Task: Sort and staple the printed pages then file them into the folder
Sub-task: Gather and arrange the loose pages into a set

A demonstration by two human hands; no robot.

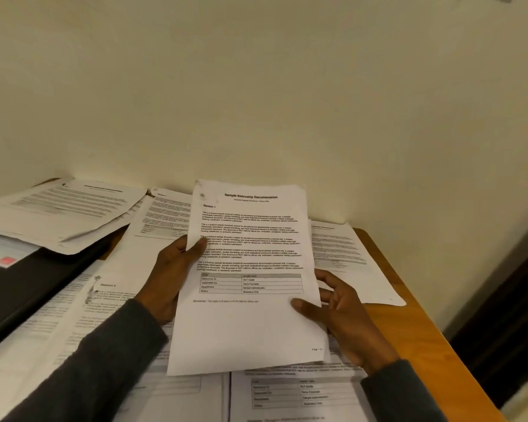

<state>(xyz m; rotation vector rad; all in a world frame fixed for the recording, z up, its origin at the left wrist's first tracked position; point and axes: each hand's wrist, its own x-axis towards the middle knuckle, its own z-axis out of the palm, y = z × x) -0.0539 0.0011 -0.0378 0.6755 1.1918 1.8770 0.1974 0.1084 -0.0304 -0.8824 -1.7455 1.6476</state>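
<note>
I have the set of pages headed "Sample Internship Documentation" lifted off the table, its Section 1 sheet facing me. My left hand pinches its left edge, thumb on the print and fingers behind. My right hand clamps its lower right edge the same way. More than one sheet shows at that edge, so I judge I am still sorting, squaring a gathered set. A dark mark sits at the set's top left corner, and I cannot tell whether it is a staple. Other printed sheets lie to the right of the set, beneath it and to its left. What I take for the dark folder lies well to its left, partly under papers. No stapler is in view. Next I should tap the edges flush, then find the stapler.
</note>
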